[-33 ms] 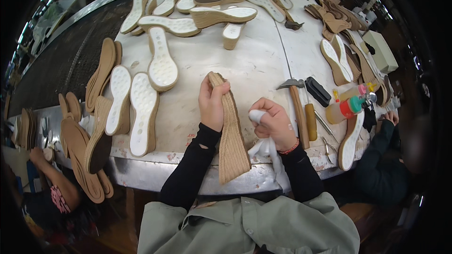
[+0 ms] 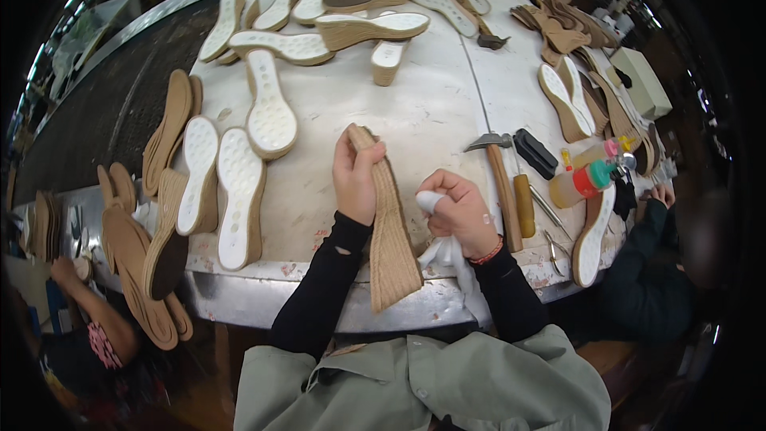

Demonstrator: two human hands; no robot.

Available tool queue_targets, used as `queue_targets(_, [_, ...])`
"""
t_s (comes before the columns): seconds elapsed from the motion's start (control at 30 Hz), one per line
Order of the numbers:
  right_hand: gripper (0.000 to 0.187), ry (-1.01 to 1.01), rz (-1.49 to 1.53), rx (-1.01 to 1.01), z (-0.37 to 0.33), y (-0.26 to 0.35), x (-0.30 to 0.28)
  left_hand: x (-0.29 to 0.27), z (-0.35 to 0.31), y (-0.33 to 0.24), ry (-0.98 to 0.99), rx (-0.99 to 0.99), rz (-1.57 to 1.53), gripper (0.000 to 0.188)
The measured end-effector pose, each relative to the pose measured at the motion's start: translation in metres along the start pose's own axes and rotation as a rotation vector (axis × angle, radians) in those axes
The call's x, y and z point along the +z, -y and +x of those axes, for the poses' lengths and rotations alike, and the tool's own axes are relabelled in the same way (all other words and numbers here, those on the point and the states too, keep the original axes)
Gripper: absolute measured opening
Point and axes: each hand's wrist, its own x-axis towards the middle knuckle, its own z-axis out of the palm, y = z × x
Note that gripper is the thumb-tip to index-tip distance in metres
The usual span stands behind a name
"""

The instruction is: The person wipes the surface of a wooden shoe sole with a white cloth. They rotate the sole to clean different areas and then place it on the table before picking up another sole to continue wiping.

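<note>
Head view: I observe left hand [image 2: 354, 185] clamped on tan braided-fibre wedge sole [image 2: 393, 247]; right hand [image 2: 467, 217], beside it, clutches crumpled white cloth [image 2: 448, 253].

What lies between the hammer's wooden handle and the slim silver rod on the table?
A yellow-handled tool lies between the hammer and the silver rod, as the head view shows.

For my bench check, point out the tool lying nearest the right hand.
The hammer, with its long wooden handle and metal head, lying just right of the right hand; the yellow-handled tool and black block lie farther right, beyond it.
</note>
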Motion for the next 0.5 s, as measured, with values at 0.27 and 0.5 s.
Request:
queue_targets(0.27, [0.022,-0.452,-0.209,-0.393,-0.056,0.02,-0.039,0.002,0.004,0.01,0.038,0.148,0.144,0.059])
queue_targets(0.5, [0.034,-1.147,-0.11,-0.814,-0.13,0.087,-0.145,0.007,0.0,0.012,0.024,0.201,0.193,0.061])
